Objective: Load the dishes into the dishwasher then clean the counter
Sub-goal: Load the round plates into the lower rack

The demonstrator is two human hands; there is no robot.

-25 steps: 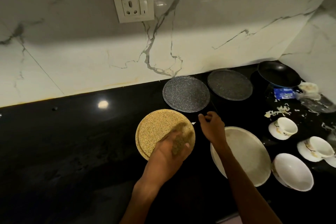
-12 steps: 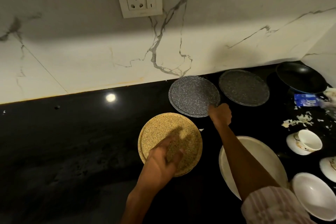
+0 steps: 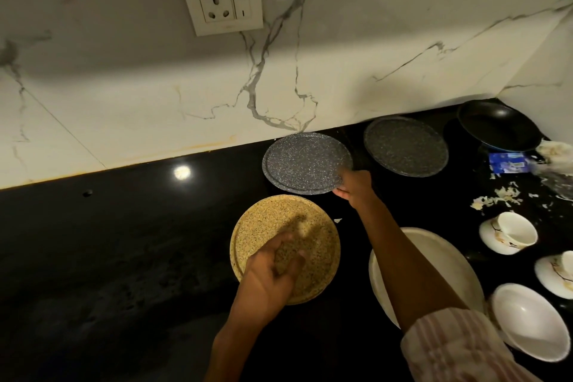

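Fingers of right hand pinch grey plate near counter's back edge, left hand grips yellow plate; gathering step, next likely stacking for dishwasher.

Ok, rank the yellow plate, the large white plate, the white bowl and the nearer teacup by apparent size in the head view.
1. Large white plate, partly hidden by the arm.
2. Yellow plate.
3. White bowl, though it sits nearest the camera.
4. Teacup.
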